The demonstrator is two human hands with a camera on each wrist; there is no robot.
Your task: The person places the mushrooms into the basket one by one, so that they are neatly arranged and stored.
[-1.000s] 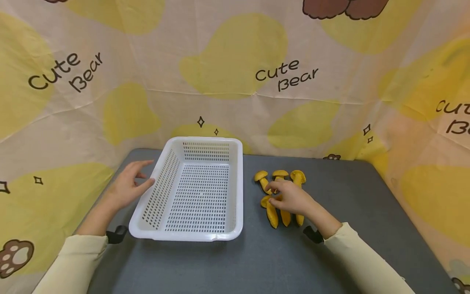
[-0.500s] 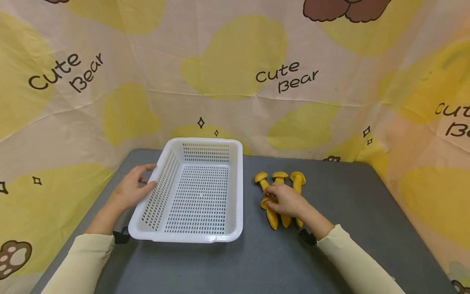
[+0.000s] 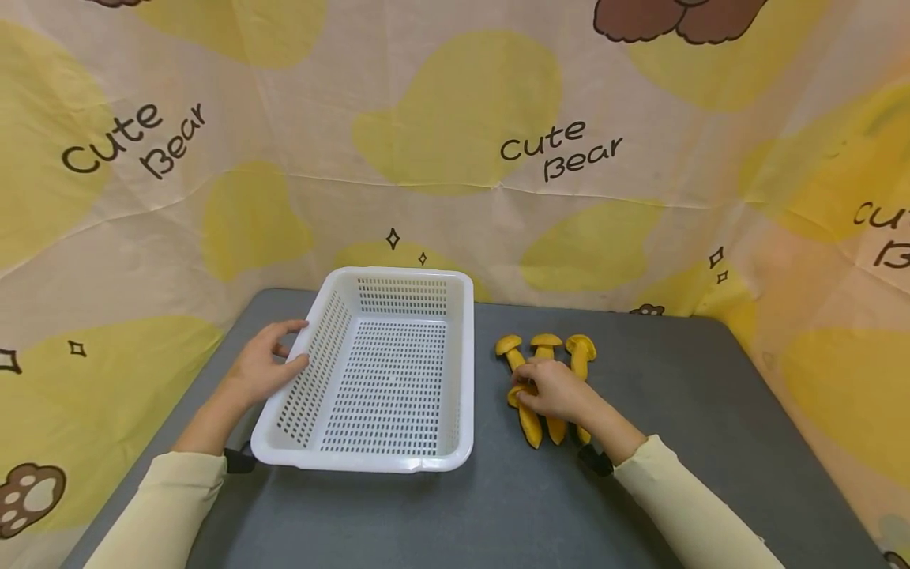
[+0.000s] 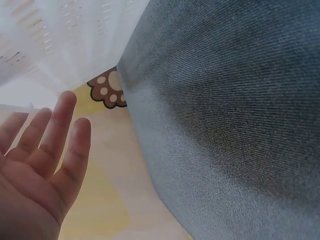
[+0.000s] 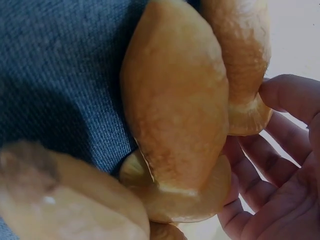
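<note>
My left hand [image 3: 263, 367] is at the left rim of a white plastic basket [image 3: 465, 379] with slotted walls. Its thumb and fingertips reach the rim, fingers spread; in the left wrist view the fingers [image 4: 65, 115] stand loosely extended beside the basket wall [image 4: 75, 40]. On the right, my right hand [image 3: 558, 389] pinches the front-left yellow mushroom [image 3: 529, 427] near its cap. Seen from the right wrist, the thumb presses that mushroom's neck [image 5: 245, 65], with fingers behind the cap. Another mushroom [image 5: 175, 95] lies closer to that camera. The hand partly covers the front row.
Three mushrooms [image 3: 546, 341] stand in a back row, caps away from me; others lie in front, stems toward me. Everything sits on a dark grey table [image 3: 675, 379]. A patterned cloth [image 3: 455, 118] hangs behind and at both sides.
My left hand has moved right to the basket's rim. The right hand has lowered slightly and its thumb and fingers have closed on the front-left mushroom. Basket and mushrooms look unmoved.
</note>
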